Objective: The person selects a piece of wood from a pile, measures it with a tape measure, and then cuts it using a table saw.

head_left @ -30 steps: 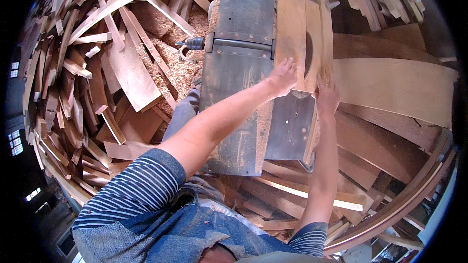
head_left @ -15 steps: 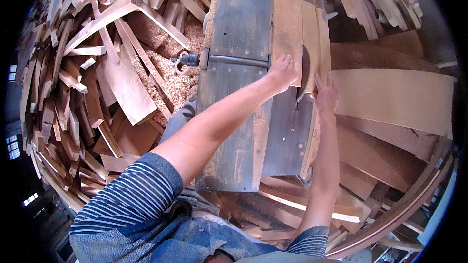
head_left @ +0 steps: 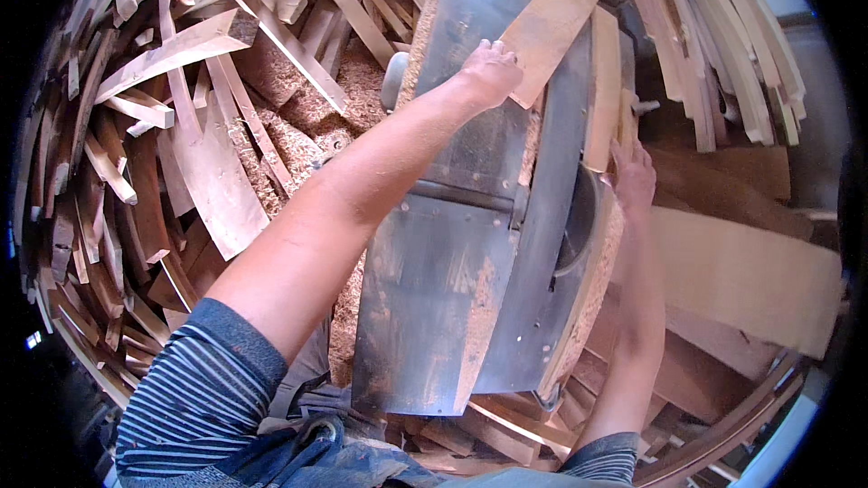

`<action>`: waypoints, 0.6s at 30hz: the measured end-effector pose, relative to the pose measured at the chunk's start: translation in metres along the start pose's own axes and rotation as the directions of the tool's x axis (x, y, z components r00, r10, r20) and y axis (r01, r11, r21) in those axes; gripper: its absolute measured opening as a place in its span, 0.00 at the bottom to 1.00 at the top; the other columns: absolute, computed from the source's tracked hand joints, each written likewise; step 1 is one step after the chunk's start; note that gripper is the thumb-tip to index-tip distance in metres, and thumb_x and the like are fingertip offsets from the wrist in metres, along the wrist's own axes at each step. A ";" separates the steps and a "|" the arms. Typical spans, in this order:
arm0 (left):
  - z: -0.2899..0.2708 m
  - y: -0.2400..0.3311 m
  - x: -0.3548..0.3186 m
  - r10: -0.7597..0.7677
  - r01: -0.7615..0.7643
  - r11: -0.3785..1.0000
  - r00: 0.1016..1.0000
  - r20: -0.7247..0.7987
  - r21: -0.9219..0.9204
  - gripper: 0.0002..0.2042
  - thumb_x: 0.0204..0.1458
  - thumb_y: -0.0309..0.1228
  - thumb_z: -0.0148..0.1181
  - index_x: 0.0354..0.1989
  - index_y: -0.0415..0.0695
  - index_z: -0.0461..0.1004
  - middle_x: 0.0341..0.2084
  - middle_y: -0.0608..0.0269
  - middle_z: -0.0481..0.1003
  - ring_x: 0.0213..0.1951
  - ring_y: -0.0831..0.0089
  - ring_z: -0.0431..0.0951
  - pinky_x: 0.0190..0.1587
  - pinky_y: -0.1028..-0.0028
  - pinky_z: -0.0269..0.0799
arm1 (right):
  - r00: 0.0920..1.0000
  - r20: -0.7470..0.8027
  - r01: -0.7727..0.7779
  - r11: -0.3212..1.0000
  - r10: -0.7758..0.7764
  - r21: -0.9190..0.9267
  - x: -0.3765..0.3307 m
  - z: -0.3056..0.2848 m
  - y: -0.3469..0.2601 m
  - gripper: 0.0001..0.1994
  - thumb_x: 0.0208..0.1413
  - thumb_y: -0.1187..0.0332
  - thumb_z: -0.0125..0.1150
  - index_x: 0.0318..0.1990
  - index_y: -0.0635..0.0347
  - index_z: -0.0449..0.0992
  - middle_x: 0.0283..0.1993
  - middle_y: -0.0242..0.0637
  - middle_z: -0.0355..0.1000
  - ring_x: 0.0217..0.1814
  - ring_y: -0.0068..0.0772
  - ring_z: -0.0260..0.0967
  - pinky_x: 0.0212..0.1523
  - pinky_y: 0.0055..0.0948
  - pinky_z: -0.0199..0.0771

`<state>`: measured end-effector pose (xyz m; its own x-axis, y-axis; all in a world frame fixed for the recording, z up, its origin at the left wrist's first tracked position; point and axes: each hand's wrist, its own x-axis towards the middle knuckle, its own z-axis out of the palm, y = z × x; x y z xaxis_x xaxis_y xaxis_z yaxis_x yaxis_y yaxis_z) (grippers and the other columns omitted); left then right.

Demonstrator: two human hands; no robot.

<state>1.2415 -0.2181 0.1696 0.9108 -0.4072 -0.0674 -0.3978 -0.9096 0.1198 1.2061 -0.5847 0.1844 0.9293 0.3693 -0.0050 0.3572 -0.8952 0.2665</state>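
Grey metal makes up the long desk point(head_left: 425, 325), its near edge toward the body. At its right edge the right hand point(head_left: 630, 176) touches a narrow pale wooden strip point(head_left: 626, 117); whether it grips cannot be told. Farther off, the left hand point(head_left: 493, 72), the nearer one, appears clamped on the near left edge of a broad flat light-brown wooden board point(head_left: 553, 32), whose long axis slants away rightward across the desk's far part.
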 end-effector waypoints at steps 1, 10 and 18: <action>0.003 -0.011 0.002 -0.006 0.005 0.999 1.000 -0.027 -0.049 0.15 0.51 0.32 0.62 0.46 0.40 0.83 0.54 0.55 0.78 0.62 0.55 0.71 0.63 0.56 0.63 | 1.000 0.003 0.028 1.000 -0.028 -0.003 0.014 0.000 0.006 0.39 0.44 0.61 0.79 0.68 0.40 0.71 0.72 0.49 0.61 0.70 0.53 0.63 0.65 0.49 0.69; -0.009 0.022 0.009 -0.283 0.271 0.950 0.957 -0.062 -0.153 0.38 0.51 0.63 0.63 0.54 0.37 0.80 0.62 0.46 0.70 0.68 0.40 0.62 0.64 0.45 0.61 | 0.990 0.138 0.006 0.994 -0.020 0.105 0.125 -0.015 0.025 0.29 0.56 0.64 0.69 0.66 0.49 0.72 0.67 0.49 0.68 0.68 0.54 0.66 0.67 0.47 0.69; 0.014 0.029 0.026 -0.377 0.360 0.921 0.921 -0.101 -0.153 0.30 0.49 0.54 0.68 0.52 0.43 0.81 0.62 0.46 0.67 0.71 0.38 0.56 0.63 0.38 0.56 | 0.887 0.380 -0.319 0.943 0.262 0.096 0.191 -0.017 -0.022 0.37 0.56 0.45 0.66 0.66 0.61 0.68 0.58 0.54 0.77 0.64 0.58 0.71 0.61 0.49 0.70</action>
<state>1.2523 -0.2565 0.1571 0.9997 -0.0242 -0.0071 -0.0218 -0.9712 0.2372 1.3737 -0.4903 0.1942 0.9537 -0.0012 -0.3007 0.0492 -0.9859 0.1599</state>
